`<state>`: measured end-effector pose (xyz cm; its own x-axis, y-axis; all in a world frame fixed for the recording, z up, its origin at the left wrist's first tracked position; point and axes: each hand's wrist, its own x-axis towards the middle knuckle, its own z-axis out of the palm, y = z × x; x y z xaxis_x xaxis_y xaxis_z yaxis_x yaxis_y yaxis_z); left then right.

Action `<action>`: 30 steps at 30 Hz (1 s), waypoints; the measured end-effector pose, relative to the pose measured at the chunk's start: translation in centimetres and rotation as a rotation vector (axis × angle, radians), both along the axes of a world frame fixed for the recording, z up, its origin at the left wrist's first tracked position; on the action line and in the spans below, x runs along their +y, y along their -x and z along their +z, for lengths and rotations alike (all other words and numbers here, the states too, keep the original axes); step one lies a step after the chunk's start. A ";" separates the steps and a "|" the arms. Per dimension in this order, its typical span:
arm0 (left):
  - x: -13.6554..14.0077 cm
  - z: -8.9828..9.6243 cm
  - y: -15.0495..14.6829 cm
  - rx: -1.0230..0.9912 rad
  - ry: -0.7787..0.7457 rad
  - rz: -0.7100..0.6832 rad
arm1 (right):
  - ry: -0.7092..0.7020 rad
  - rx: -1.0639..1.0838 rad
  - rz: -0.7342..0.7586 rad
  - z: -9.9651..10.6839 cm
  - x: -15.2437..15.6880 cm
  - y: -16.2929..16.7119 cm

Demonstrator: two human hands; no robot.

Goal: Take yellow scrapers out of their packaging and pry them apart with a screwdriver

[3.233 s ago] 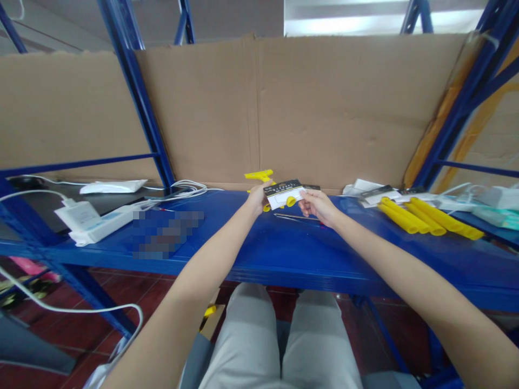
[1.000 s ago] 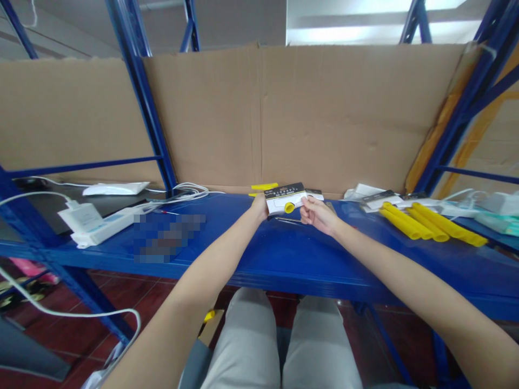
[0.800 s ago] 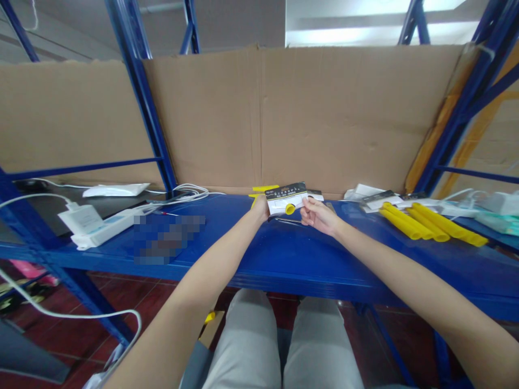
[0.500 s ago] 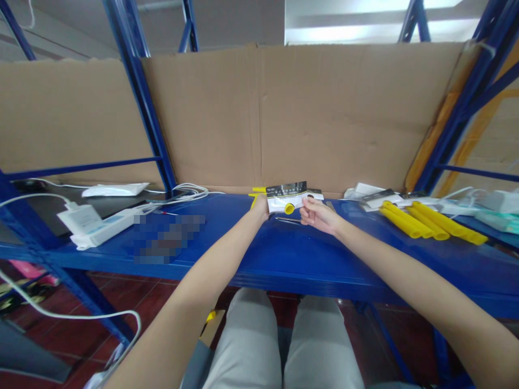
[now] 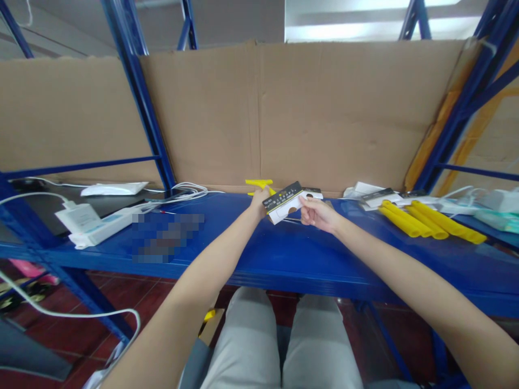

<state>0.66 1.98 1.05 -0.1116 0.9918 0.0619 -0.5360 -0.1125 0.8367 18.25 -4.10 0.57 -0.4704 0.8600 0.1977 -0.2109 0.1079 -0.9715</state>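
Observation:
My right hand [image 5: 318, 214] pinches a black-and-white cardboard package [image 5: 284, 203] by its right end. The package is tilted, its left end lower, and round holes show in its white part. Just left of it, my left hand [image 5: 260, 201] is closed around a yellow plastic piece [image 5: 259, 184] with a T-like end sticking out above the fingers. The rest of that piece is hidden by the hand. Behind the package another black-and-white card [image 5: 312, 193] shows in part. A thin metal tool [image 5: 292, 220] lies on the blue shelf [image 5: 284, 254] under my hands.
Several yellow tubes [image 5: 433, 220] lie on the right, beside more flat packages [image 5: 379, 199]. A white power strip [image 5: 107, 227] with a plugged-in charger [image 5: 79, 219] and coiled white cables [image 5: 190, 192] are on the left. A cardboard sheet [image 5: 324, 119] stands along the back.
The yellow piece's round end no longer shows at the package's hole. My left hand has shifted slightly left with the yellow piece, and the package has tilted, left end down.

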 end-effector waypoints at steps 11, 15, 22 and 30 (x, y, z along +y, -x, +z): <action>0.2 1.6 2.0 -0.003 0.163 0.185 | 0.080 0.106 -0.232 1.2 1.4 -2.3; -0.1 1.7 1.7 0.019 0.170 0.210 | 0.041 0.070 -0.351 0.9 2.5 -3.2; 0.1 1.5 1.6 0.019 0.156 0.191 | -0.103 -0.030 -0.621 0.3 3.8 -4.6; -0.1 1.4 1.0 0.017 0.117 0.119 | -0.309 -0.159 -0.864 0.0 5.3 -6.5</action>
